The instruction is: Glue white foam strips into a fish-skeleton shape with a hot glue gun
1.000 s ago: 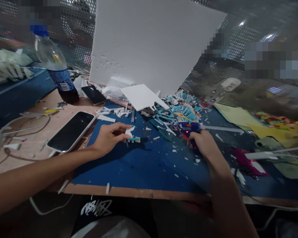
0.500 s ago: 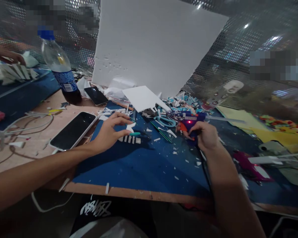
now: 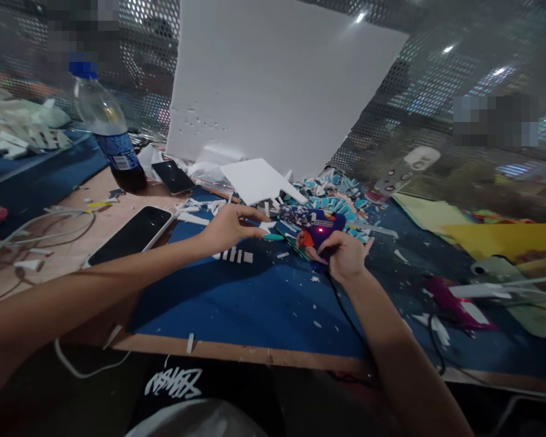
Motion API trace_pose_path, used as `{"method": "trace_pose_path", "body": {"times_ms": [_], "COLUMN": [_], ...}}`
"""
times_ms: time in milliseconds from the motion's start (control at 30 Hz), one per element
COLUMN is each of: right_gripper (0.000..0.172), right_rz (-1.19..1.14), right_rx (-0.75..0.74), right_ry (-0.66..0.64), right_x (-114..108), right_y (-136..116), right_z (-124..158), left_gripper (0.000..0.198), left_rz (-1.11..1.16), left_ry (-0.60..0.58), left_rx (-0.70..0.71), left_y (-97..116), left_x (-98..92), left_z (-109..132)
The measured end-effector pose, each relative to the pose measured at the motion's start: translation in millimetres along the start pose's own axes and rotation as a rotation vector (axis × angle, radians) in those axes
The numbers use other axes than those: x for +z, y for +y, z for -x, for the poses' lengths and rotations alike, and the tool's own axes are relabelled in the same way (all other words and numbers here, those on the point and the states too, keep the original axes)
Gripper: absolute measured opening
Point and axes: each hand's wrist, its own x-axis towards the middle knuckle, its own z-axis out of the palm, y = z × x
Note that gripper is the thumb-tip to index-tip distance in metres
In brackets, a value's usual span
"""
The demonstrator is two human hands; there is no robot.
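My right hand [image 3: 346,258] is closed round a blue glue gun [image 3: 316,226] with an orange trigger and a lit red lamp; its nozzle points left. My left hand [image 3: 230,227] pinches a small white foam piece with a teal tip [image 3: 269,230], held just above the blue mat [image 3: 255,297] and close to the gun's nozzle. A short row of small white foam strips [image 3: 233,255] lies on the mat under my left wrist. The gun's black cable [image 3: 346,315] trails back toward the table's edge.
A large white foam board [image 3: 273,85] leans at the back, a smaller white sheet [image 3: 255,179] before it. Two phones [image 3: 127,235] [image 3: 173,176] and a cola bottle [image 3: 107,130] stand left. Teal and white scraps [image 3: 341,197], yellow paper [image 3: 505,240] and white cables [image 3: 40,224] lie around.
My left hand lifted the teal-tipped piece off the mat and moved right. My right hand brought the glue gun leftward to meet it.
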Motion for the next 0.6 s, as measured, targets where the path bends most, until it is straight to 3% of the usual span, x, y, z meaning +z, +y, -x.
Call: {"method": "trace_pose_path", "body": {"times_ms": [167,400,600], "right_gripper": [0.018,0.015,0.016], "right_rz": [-0.047,-0.062,-0.041], "right_rx": [0.041,0.058,0.010], "right_ry": [-0.109,-0.089,0.118], "right_x": [-4,-1,-4], "right_y": [2,-3,-6], "right_z": [0,2,1], "left_gripper": [0.034,0.029,0.025], "left_rz": [0.020,-0.010,-0.181], "left_ry": [0.033,0.054,0.101], "left_rx": [-0.016,0.016,0.062], "left_y": [0,-4,1], "left_x": [4.1,4.6,-15.0], "left_z": [1,5,13]}}
